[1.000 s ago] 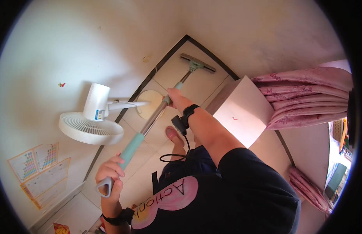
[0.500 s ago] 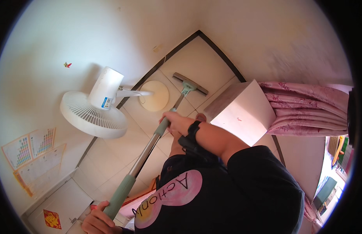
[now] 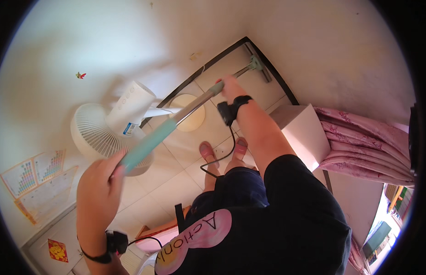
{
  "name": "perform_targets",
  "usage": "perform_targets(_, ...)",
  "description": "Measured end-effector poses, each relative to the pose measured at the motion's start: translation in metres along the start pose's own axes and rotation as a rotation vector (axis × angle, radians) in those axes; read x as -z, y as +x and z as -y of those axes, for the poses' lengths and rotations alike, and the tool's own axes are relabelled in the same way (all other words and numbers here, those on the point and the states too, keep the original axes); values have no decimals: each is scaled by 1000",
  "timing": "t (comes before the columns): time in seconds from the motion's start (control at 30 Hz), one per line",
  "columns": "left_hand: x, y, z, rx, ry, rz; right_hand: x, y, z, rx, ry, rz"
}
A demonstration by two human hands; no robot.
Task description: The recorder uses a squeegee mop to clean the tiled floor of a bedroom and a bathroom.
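A long mop [image 3: 193,107] with a metal pole, green grips and a narrow bar-shaped head [image 3: 266,74] slants across the view. Its head is at the far floor corner, close to the dark skirting. My left hand [image 3: 102,183] is closed around the end of the thick green upper grip, slightly blurred. Farther down the pole, my right hand [image 3: 230,88] wraps around the lower green grip, its fingers partly hidden. Each wrist wears a black strap with a small device. Beneath the pole, at the left, a white standing fan [image 3: 135,104] is partly covered by the upper grip.
The fan's round base [image 3: 198,123] rests on the tiled floor [image 3: 176,158]. A white box-shaped cabinet [image 3: 309,133] stands at the right beside a pink curtain [image 3: 366,137]. My feet in pink slippers [image 3: 207,151] are below the mop. Walls meet at the far corner.
The mop head has moved away and to the right, into the corner. Both hands have moved forward, the left one up from the lower edge. My feet have come into view.
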State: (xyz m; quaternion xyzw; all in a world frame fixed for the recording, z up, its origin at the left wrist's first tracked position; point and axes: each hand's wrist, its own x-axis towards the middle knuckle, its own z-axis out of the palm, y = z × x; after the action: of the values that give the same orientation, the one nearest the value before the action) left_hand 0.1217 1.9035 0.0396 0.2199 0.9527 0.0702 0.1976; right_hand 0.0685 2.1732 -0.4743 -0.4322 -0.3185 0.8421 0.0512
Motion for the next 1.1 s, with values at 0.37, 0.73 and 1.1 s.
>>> perform_targets(0.37, -8, -1, 5, 73, -47, 241, -15, -24, -5, -69, -106, -349)
perform_targets(0.73, 48, -152, -18, 545, -20, 457, -49, -200, -105, -400, -152, 30)
perform_targets(1.1, 65, -196, -38, 436, -211, 532, 30, -234, -154, -199, -307, 471)
